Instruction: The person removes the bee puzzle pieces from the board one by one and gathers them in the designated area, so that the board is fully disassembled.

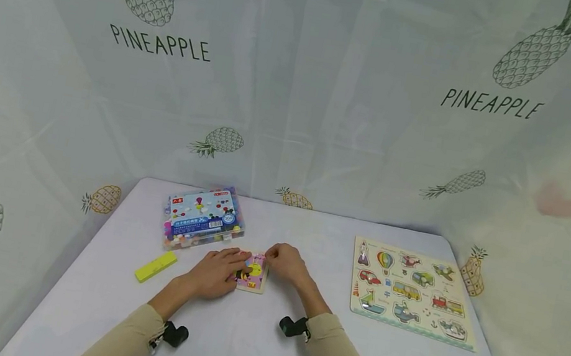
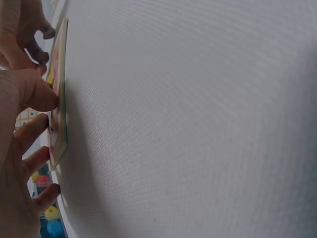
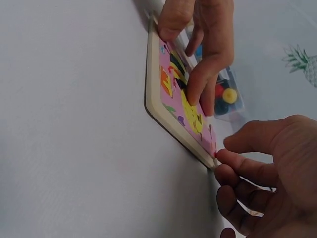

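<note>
A small wooden picture puzzle (image 1: pixel 256 284) with a pink ground, yellow and black shapes and a pale border lies on the white table. My left hand (image 1: pixel 215 273) is spread over its left side; in the right wrist view the fingertips (image 3: pixel 194 96) press on the picture, with the thumb near one edge. At the far right corner of the puzzle is my right hand (image 1: pixel 287 263), index fingertip right at the border and thumb close by. Its other fingers are curled in. I cannot tell whether the thumb and index pinch anything.
Behind the left hand stands a clear box of colourful beads (image 1: pixel 205 218) with a printed label. A yellow-green block (image 1: pixel 156 267) lies to the left. A larger vehicle puzzle board (image 1: pixel 413 293) is at the right. A pineapple-print cloth (image 1: pixel 308 112) hangs behind the table.
</note>
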`<state>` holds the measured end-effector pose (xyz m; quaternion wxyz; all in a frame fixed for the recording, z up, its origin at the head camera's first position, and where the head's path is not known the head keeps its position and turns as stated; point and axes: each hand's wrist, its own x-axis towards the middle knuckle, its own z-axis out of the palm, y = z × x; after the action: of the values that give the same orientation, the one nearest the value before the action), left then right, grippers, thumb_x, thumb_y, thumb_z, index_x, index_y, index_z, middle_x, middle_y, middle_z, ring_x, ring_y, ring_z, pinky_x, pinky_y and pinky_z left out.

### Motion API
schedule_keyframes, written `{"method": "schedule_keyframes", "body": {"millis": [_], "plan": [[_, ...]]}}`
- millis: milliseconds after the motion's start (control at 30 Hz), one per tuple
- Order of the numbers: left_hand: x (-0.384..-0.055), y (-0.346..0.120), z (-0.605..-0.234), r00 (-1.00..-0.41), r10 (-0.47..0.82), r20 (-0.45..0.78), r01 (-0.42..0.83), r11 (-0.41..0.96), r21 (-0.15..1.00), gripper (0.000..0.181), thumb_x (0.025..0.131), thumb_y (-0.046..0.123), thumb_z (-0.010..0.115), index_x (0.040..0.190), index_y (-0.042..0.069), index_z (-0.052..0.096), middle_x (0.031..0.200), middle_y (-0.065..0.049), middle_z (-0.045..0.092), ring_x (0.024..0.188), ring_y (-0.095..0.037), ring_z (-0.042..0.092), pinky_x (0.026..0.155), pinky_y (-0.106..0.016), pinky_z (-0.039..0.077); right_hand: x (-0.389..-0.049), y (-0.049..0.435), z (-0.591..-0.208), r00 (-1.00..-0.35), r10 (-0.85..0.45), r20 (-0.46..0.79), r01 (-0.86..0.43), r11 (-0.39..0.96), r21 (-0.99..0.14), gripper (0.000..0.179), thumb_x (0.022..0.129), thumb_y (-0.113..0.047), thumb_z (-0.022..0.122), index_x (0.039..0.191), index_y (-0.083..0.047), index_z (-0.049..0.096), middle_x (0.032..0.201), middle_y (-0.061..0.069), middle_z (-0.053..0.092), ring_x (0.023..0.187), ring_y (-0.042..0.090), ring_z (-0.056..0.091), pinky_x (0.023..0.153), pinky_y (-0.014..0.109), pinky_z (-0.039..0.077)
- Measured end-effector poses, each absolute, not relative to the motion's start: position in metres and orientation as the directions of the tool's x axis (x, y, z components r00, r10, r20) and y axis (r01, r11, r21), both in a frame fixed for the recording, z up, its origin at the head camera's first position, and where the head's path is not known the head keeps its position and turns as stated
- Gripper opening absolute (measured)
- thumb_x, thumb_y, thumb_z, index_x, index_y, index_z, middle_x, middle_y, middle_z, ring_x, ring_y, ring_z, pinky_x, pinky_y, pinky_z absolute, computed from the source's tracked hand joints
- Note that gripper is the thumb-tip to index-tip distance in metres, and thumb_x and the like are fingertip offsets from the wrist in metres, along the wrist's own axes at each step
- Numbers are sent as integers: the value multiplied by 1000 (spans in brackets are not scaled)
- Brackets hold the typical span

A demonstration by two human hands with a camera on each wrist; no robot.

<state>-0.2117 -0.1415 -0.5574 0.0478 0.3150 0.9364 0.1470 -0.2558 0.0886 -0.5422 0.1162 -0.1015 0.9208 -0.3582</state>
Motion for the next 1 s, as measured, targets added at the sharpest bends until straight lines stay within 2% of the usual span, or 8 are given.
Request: {"method": "schedule_keyframes", "body": {"millis": [267, 633, 1000], "plan": [[-211, -141, -557, -798, 603, 1, 573, 758, 313, 35, 97, 21, 58, 132, 24, 66, 159, 1, 41, 148, -32, 31, 109, -62, 32, -256, 87, -545, -955, -269, -122, -138, 772, -621, 17, 88, -26, 76, 98, -13, 71, 84, -3, 59, 77, 14, 54, 74, 44, 39], [-210, -141, -555, -795, 606, -1, 574, 754, 321, 35, 98, 21, 58, 132, 24, 66, 158, -1, 41, 148, -33, 32, 109, -63, 32, -254, 85, -546, -960, -262, -100, -150, 780, -608, 19, 85, -25, 80, 96, -13, 70, 79, -2, 56, 75, 15, 52, 77, 53, 38], [-210, -140, -554, -795, 607, 4, 576, 753, 316, 35, 97, 21, 58, 131, 23, 66, 158, -1, 42, 147, -34, 32, 109, -63, 33, -254, 84, -545, -955, -274, -113, -156, 789, -594, 28, 88, -25, 78, 112, -14, 70, 88, -1, 59, 82, 16, 54, 87, 66, 40]]}}
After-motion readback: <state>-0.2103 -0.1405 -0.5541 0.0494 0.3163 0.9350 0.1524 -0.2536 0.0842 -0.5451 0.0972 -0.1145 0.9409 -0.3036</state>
